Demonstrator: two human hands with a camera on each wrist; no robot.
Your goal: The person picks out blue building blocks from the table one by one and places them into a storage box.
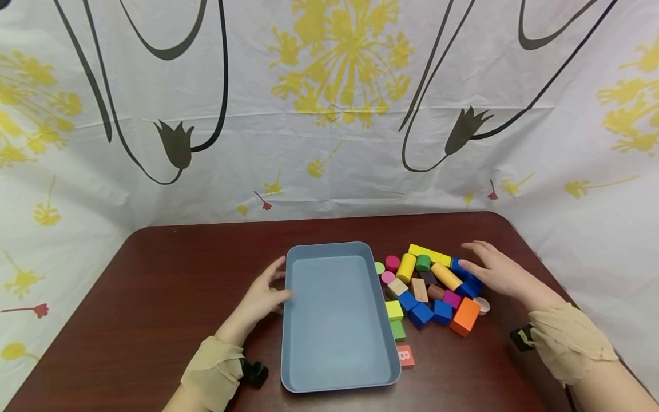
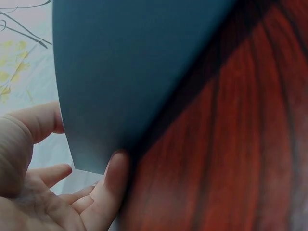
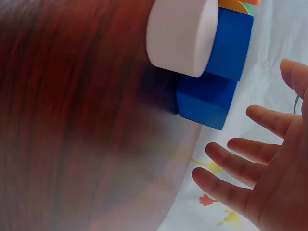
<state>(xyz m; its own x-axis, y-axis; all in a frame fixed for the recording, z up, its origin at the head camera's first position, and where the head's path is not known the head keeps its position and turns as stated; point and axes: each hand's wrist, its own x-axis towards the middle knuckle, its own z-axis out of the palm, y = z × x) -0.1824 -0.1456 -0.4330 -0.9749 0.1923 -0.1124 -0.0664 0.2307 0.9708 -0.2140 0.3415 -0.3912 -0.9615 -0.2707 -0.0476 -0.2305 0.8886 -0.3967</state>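
Observation:
My left hand (image 1: pixel 259 297) is at the left side of a grey-blue rectangular tray (image 1: pixel 334 320), its thumb over the rim and its other fingers along the outer wall. In the left wrist view the thumb passes behind the wall's edge and a fingertip (image 2: pixel 118 168) touches the lower outside. Nothing lies inside the tray. My right hand (image 1: pixel 496 272) hovers at the right end of a cluster of wooden blocks, fingers spread and holding nothing. Closest to it are blue blocks (image 1: pixel 469 288) and a pale round block (image 1: pixel 481 305); the right wrist view shows its fingertips apart from a blue block (image 3: pixel 204 101).
The coloured blocks crowd against the tray's right side, including a yellow bar (image 1: pixel 429 254), an orange block (image 1: pixel 465 316) and a red block marked B (image 1: pixel 405 356). Dark wood table (image 1: pixel 170 309) surrounds them. A patterned cloth (image 1: pixel 309 160) hangs behind the table.

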